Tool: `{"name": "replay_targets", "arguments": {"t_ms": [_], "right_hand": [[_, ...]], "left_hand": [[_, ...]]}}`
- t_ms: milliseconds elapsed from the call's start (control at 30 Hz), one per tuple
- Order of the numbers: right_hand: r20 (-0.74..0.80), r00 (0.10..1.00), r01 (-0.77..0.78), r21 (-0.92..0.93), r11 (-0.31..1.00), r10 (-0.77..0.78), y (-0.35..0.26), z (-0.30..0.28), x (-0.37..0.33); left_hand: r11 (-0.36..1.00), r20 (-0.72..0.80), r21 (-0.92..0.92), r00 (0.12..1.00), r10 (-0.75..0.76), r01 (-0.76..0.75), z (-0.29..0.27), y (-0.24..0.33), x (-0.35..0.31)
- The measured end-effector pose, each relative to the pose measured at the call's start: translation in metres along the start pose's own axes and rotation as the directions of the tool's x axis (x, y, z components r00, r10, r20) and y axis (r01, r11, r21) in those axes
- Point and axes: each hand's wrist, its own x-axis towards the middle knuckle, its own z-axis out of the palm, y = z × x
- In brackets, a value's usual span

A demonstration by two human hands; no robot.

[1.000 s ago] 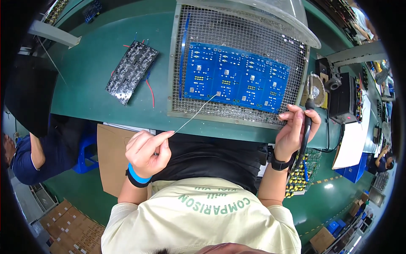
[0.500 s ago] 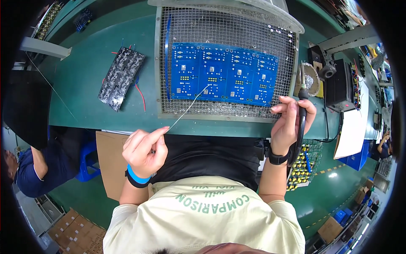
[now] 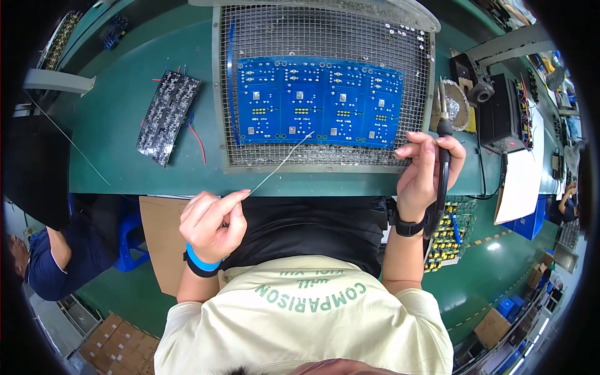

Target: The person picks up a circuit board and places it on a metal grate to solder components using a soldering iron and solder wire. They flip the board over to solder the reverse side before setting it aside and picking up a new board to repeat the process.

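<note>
A pinch of my left hand [image 3: 214, 228], near the bench's front edge, holds a thin strand of solder wire [image 3: 279, 166]. The wire slants up to the right, its free tip over the lower edge of a blue circuit board [image 3: 325, 119]; whether it touches cannot be told. That board is one panel of several repeated sections, lying on a wire-mesh tray [image 3: 312, 31]. Right of the tray's front corner, my right hand [image 3: 425, 172] grips a soldering iron [image 3: 444, 130] by its dark handle. The iron's metal tip points away from me, off the board, beside a round dish [image 3: 458, 103].
Left on the green bench lies a black populated board [image 3: 165, 119] with red and blue wires. A black box [image 3: 500, 112] with a red light stands at right. A tray of yellow components [image 3: 445, 240] is below it. A seated person [image 3: 59, 250] is at far left.
The board and tray have shifted slightly left and up in view, while my hands stay nearly in place. The wire tip now lies further right and nearer me over the board.
</note>
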Motion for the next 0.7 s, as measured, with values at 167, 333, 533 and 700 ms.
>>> {"name": "replay_targets", "arguments": {"t_ms": [167, 333, 533, 700], "right_hand": [[-0.001, 1.0, -0.002, 0.0, 1.0, 0.002, -0.001, 0.001, 0.0], [-0.006, 1.0, -0.016, 0.006, 1.0, 0.017, -0.003, 0.001, 0.0], [-0.009, 1.0, -0.023, -0.006, 1.0, 0.023, -0.003, 0.001, 0.0], [0.0, 1.0, -0.011, -0.015, 1.0, 0.011, -0.003, -0.001, 0.0]], "left_hand": [[1.0, 0.005, -0.021, 1.0, -0.016, 0.016, 0.008, 0.004, 0.006], [0.999, 0.021, -0.045, 1.0, 0.0, 0.001, 0.018, 0.011, 0.015], [0.998, 0.036, -0.056, 0.999, 0.017, -0.015, 0.022, 0.012, 0.016], [0.998, 0.068, -0.062, 0.997, 0.026, -0.022, 0.023, 0.014, 0.016]]}}
